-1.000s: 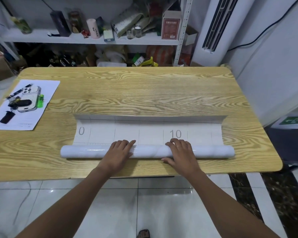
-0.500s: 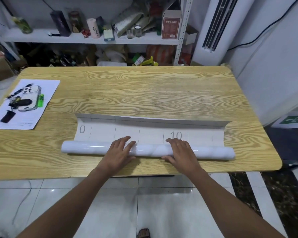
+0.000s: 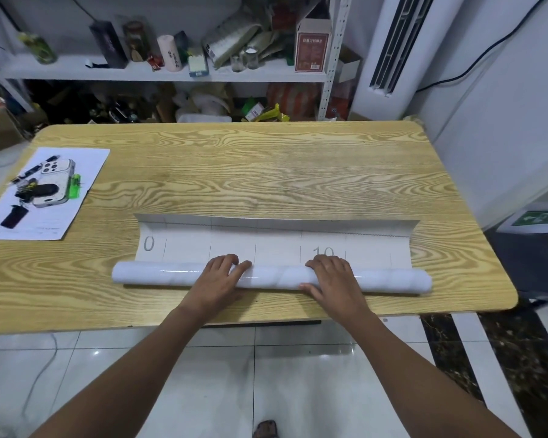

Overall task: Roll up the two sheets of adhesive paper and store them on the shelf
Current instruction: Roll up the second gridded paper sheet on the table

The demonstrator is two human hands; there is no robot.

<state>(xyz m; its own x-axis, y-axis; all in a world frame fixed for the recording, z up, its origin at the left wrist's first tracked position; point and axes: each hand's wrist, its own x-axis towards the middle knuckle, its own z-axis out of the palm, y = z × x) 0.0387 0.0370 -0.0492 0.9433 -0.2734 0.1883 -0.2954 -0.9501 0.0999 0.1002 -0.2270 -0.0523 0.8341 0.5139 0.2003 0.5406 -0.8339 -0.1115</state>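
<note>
A white adhesive paper sheet (image 3: 276,240) lies on the wooden table (image 3: 266,172), its gridded backing up with the marks 0 and 10. Its near part is wound into a long glossy roll (image 3: 159,275) that runs left to right. My left hand (image 3: 217,276) rests on the roll left of centre, fingers curled over its top. My right hand (image 3: 332,276) presses on the roll right of centre, thumb at its near side. The far edge of the sheet curls up slightly. The white shelf (image 3: 159,72) stands behind the table.
At the table's left a white paper sheet (image 3: 73,213) carries a phone (image 3: 56,181), a green lighter and small dark items. The shelf is crowded with boxes, bottles and bags. A white air conditioner (image 3: 402,52) stands at the back right. Tiled floor lies below.
Both hands have pushed the roll slightly away from me, and the flat strip of sheet beyond it is a little narrower. The 10 is partly covered now.
</note>
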